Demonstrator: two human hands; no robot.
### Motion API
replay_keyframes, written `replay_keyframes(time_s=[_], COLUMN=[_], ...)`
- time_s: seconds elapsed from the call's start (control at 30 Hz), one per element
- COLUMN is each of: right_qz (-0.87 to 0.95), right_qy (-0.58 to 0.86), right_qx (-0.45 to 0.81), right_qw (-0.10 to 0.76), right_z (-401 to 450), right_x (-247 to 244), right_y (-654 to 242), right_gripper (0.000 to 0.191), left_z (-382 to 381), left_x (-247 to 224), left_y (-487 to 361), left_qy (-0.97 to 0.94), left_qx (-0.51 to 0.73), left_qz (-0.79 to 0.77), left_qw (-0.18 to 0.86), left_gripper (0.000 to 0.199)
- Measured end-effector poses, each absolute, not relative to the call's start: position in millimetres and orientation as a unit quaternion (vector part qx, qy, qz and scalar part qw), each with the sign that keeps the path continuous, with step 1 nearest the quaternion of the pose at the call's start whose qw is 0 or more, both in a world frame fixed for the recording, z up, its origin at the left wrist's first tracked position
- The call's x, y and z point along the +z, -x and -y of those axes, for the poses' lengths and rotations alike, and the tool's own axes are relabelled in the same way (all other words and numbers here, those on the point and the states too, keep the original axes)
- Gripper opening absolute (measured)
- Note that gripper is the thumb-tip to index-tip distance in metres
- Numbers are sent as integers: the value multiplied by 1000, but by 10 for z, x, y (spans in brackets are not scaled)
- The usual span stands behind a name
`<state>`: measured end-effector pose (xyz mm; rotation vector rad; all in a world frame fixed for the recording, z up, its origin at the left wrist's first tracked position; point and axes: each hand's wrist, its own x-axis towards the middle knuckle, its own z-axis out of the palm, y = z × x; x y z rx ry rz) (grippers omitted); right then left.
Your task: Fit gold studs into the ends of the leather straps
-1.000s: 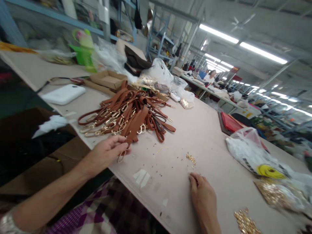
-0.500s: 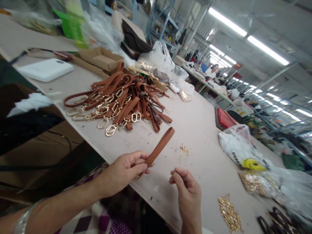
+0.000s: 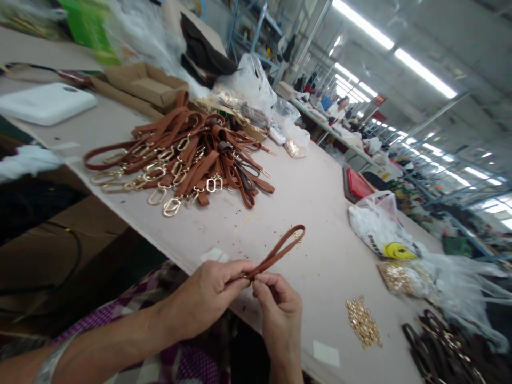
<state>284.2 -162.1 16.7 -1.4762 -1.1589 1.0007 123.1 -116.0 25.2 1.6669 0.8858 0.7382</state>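
A narrow brown leather strap (image 3: 273, 260) is folded into a loop that points up and away from me. My left hand (image 3: 210, 290) pinches its near end between thumb and fingers. Right beside it, my right hand (image 3: 279, 309) has thumb and forefinger pressed together against the strap's end; whatever small thing they may hold is hidden. Behind the loop lie a few tiny gold metal pieces (image 3: 296, 234). To the right of my hands is a heap of small gold pieces (image 3: 363, 322). A pile of brown straps (image 3: 204, 168) with gold clasps lies farther back on the left.
The table (image 3: 312, 197) slants across the view. Around it are a cardboard box (image 3: 146, 88), a white device (image 3: 48, 104), a plastic bag with a smiley (image 3: 372, 221), a bag of gold parts (image 3: 400, 280) and dark straps (image 3: 430, 341). Another person (image 3: 338, 109) is far back.
My right hand has moved left to meet my left hand at the strap's end. The strap has turned so its loop shows edge-on. The whole view has shifted slightly.
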Motion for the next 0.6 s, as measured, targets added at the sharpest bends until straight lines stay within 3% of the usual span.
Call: replay_keyframes(time_s=[0.13,0.33,0.47,0.6], right_qz=[441,399,437,479], right_qy=[590,586,623,770], right_qx=[402,406,357,104], right_qw=[543,577,542,408], right_z=[1643,1715,1779,1829], right_x=[155,110,87,79], right_y=[-2779,-2688,-2993,-3896], right_gripper=[6,12,12,22], left_z=[1184,1177,1191,1170], left_x=[91,-39,-8,-128], left_y=[-1206,-1267,-1368,-1393], left_qy=[-714,-668,-617,-522], left_qx=[336,329,276,260], left_qz=[-385,-394,-360,-400], left_qw=[479,538,643,707], left_gripper=[31,28,38,55])
